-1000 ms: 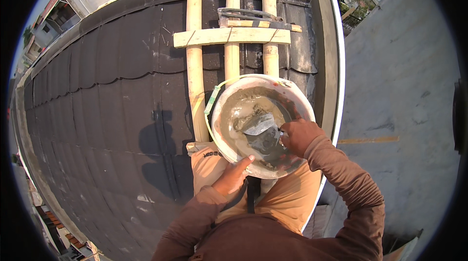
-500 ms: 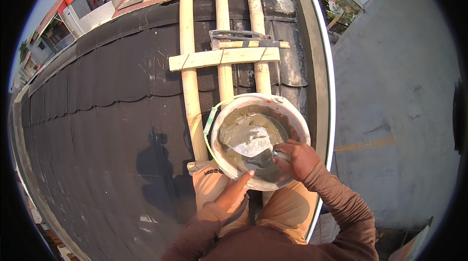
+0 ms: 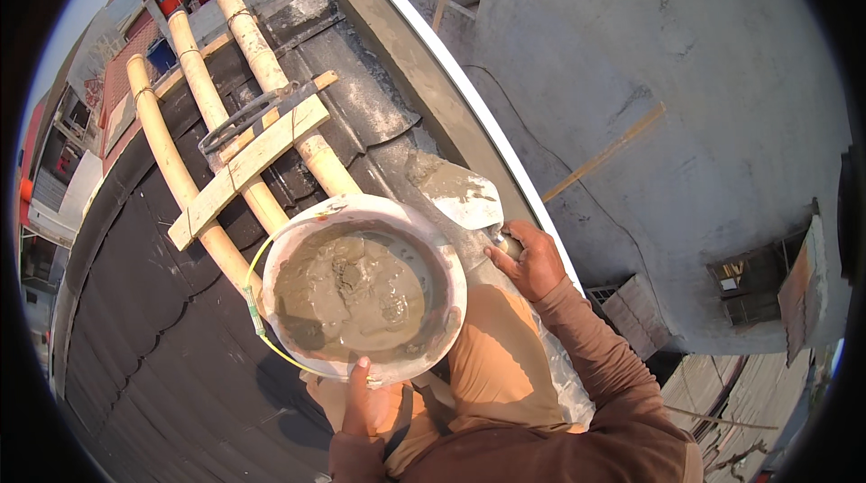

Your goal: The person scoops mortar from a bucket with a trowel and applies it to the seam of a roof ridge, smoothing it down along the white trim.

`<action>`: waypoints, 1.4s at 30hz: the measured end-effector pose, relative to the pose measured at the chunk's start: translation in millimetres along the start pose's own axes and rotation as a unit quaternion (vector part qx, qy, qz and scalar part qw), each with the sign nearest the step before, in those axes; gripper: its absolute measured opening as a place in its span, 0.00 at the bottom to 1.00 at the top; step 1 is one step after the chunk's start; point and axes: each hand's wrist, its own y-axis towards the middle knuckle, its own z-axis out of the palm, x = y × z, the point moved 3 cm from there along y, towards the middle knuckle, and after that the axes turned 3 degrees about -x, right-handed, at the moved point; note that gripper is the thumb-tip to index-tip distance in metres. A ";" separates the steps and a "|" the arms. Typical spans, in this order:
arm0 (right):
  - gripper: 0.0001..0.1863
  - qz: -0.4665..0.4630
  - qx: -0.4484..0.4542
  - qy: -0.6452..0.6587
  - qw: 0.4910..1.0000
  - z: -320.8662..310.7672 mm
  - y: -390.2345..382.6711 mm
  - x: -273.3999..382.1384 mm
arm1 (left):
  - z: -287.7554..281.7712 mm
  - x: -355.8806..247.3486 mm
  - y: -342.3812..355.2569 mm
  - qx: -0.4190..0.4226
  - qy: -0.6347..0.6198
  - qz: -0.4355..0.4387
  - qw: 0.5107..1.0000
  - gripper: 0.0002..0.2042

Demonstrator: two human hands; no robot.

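Observation:
A pale round bucket (image 3: 449, 294) of wet grey mortar (image 3: 352, 298) is in front of me, with a thin yellow cord at its left side. My left hand (image 3: 368, 402) grips the bucket's near rim, thumb uppermost. At the bucket's right, my right hand (image 3: 532, 257) is closed on the handle of a trowel (image 3: 474, 203), whose blade carries grey mortar and sits over the tiles beside the concrete ledge (image 3: 469, 131); whether it touches them I cannot tell.
Three bamboo poles (image 3: 162, 149) with a wooden crosspiece (image 3: 212, 203) lie on dark roof tiles (image 3: 144, 366). A metal frame tool (image 3: 239, 122) rests on them. The ledge's white edge (image 3: 424, 36) drops beside a grey wall (image 3: 686, 50). Neighbouring roofs (image 3: 135, 50) stand beyond.
My right hand has lifted the trowel out of the bucket to its upper right, with mortar on it. The view has swung right, toward the ledge and wall.

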 end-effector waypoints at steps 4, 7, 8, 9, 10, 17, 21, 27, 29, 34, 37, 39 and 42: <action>0.20 0.094 -0.023 -0.022 0.995 24.7 -21.9 -78.3 | 1.1 3.5 -0.6 -0.028 0.014 0.018 0.999 0.32; 0.21 0.180 -0.010 0.014 0.983 63.1 -45.8 -135.5 | 17.4 -3.7 -3.7 -0.014 0.024 0.046 0.999 0.32; 0.22 0.193 -0.004 0.021 0.981 76.1 -50.5 -147.4 | 16.4 -2.8 -3.7 -0.018 0.021 0.052 0.998 0.31; 0.22 0.204 -0.001 0.026 0.979 86.6 -51.5 -156.0 | 15.0 -1.9 -3.0 -0.019 0.016 0.059 0.998 0.31; 0.22 0.215 -0.002 0.030 0.976 95.9 -52.2 -168.5 | 14.8 -1.3 -1.7 -0.016 0.012 0.065 0.998 0.31; 0.20 0.361 0.024 0.192 0.912 121.5 -33.6 -208.0 | 2.4 1.7 -3.4 -0.052 0.024 0.075 0.996 0.30; 0.22 0.416 0.020 0.174 0.892 109.1 -94.9 -223.3 | -1.6 4.5 -0.8 -0.050 0.026 0.068 0.996 0.31; 0.24 0.364 0.067 0.111 0.922 94.5 -76.7 -185.1 | 4.7 1.9 -1.9 -0.017 0.014 0.046 0.999 0.33; 0.23 0.345 0.054 0.119 0.930 100.6 -29.4 -170.8 | 11.4 -1.3 0.7 -0.010 0.018 0.046 0.999 0.32; 0.21 0.424 0.071 0.127 0.894 99.6 -42.5 -200.6 | 1.9 3.9 -1.6 -0.075 -0.003 0.026 0.997 0.24; 0.21 0.481 0.061 0.075 0.872 90.4 -111.2 -213.7 | -17.7 7.8 -1.0 -0.074 0.063 0.011 0.995 0.21; 0.15 0.455 0.082 0.045 0.885 85.8 -105.6 -197.2 | -30.2 8.2 0.7 -0.069 0.138 0.003 0.988 0.26; 0.17 0.397 0.103 0.033 0.911 87.1 -64.9 -156.9 | -23.6 5.9 -2.1 -0.057 0.156 0.022 0.986 0.19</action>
